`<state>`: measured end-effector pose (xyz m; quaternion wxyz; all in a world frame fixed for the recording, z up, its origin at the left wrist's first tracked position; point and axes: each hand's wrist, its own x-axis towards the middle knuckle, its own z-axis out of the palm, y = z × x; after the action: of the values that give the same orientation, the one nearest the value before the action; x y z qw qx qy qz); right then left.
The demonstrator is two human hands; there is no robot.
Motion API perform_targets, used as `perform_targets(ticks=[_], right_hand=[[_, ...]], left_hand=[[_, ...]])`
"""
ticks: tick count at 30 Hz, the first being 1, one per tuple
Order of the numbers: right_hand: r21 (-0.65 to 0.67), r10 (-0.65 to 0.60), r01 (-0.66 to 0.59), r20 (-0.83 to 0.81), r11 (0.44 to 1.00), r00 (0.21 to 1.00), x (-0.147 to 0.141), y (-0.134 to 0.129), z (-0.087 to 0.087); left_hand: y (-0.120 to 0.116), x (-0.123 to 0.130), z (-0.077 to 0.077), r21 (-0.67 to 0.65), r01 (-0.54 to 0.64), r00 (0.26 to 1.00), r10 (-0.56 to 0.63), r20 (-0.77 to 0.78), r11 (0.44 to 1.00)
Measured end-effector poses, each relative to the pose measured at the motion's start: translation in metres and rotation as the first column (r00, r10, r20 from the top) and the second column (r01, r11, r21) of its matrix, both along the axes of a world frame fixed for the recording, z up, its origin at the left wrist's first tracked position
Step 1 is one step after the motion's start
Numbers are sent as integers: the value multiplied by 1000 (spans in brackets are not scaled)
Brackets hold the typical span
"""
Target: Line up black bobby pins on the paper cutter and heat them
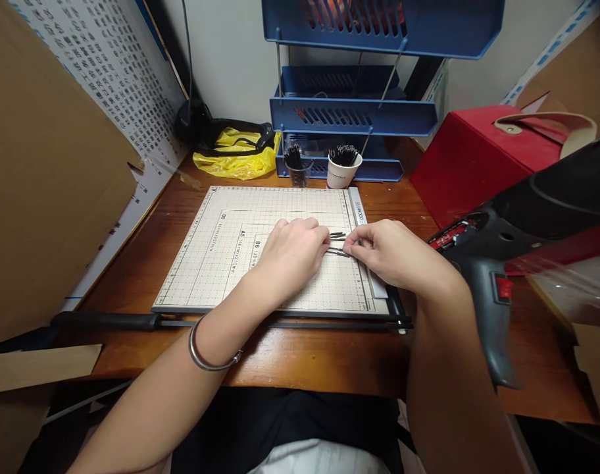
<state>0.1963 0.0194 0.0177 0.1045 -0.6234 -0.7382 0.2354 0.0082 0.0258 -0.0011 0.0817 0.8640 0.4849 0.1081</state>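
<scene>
Small black strips between two hands on a paper cutter: the light pieces could scatter or skew.

The paper cutter (196,263) has its blade arm (107,320) low along the near edge, below the left forearm; a dropped wrist might catch it. The black tool (482,283) sits close to the right arm, so an elbow swinging out could knock it. The left hand (293,257) is curled over the strips' left ends; whether it pinches or merely presses, I cannot tell. The right hand (396,253) pinches their other ends; uneven pressure could fan the black strips (337,235), which lie near the cutter's metal guide (368,247). The tool's far end is cut off, the left thumb is hidden, and the strips are too fine to count.
</scene>
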Motion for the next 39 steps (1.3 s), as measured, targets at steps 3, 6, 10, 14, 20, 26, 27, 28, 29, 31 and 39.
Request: perform_targets(ticks=[3, 6, 10, 14, 20, 26, 27, 28, 29, 31, 39], right_hand=[[-4, 9, -9, -14, 1000, 1000, -1, 0, 0], [1, 6, -6, -15, 1000, 1000, -3, 0, 1], [46, -3, 4, -32, 999, 999, -1, 1, 1], [109, -48, 52, -37, 993, 998, 4, 1, 0], [95, -90, 94, -46, 991, 995, 10, 1, -2], [121, -144, 152, -75, 981, 987, 12, 2, -2], [119, -148, 156, -74, 981, 986, 12, 1, -1], [116, -154, 161, -72, 980, 985, 12, 1, -1], [112, -158, 166, -69, 980, 985, 12, 2, -1], [108, -159, 165, -61, 980, 985, 11, 2, -1], [133, -150, 156, -54, 979, 987, 12, 5, -8]], left_hand=[[0, 0, 0, -8, 0, 1000, 0, -9, 1000], [0, 0, 0, 4, 3, 1000, -3, -12, 1000], [-1, -1, -1, 47, 18, 1000, -18, 2, 999], [-2, -9, 2, 72, 7, 999, -10, 33, 997], [-3, -13, 3, 46, 47, 999, -48, 11, 998], [-5, 4, 1, 53, -2, 1000, 2, -12, 999], [-5, 7, 1, 56, -1, 1000, 2, -22, 998], [-5, 9, 1, 58, -1, 1000, 2, -31, 998], [-5, 12, 2, 59, -1, 999, 4, -40, 998], [-6, 16, 3, 56, -6, 998, 9, -57, 998], [-19, 6, 0, 95, 59, 982, -41, -184, 994]])
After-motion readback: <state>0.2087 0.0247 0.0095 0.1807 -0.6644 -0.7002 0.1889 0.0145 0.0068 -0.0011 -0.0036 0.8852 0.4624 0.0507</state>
